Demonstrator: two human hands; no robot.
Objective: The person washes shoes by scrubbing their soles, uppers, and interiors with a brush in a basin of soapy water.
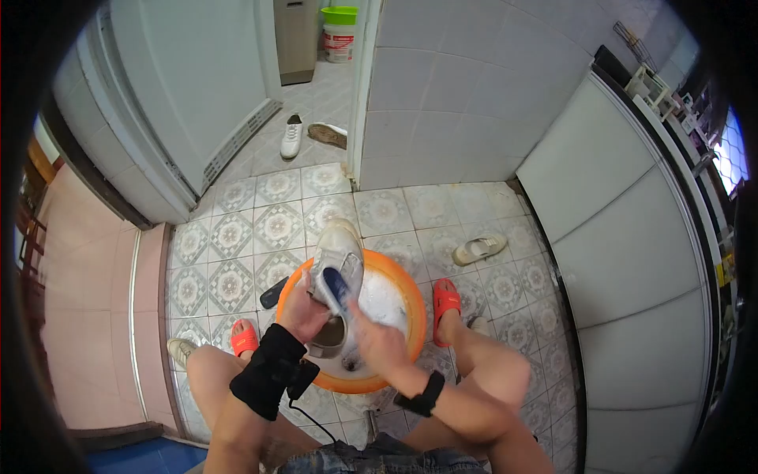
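A white and grey shoe (338, 241) is held over an orange basin (416, 304) of sudsy water, its toe pointing away from me. My left hand (304, 310) grips the shoe along its left side, near the opening. In my right hand (380, 344), somewhat blurred, is a blue-backed scrubbing brush (335, 284), lying against the upper of the shoe. My fingers hide part of the brush and the shoe's right side. White foam (383, 296) covers the water to the right of the shoe.
On the patterned tiles lie a pale shoe (480, 250) to the right and a black object (273, 292) beside the basin. Another white shoe (291, 137) stands in the doorway near an overturned one (327, 135). White cabinets (624, 229) line the right; a raised pink step (87, 292) borders the left.
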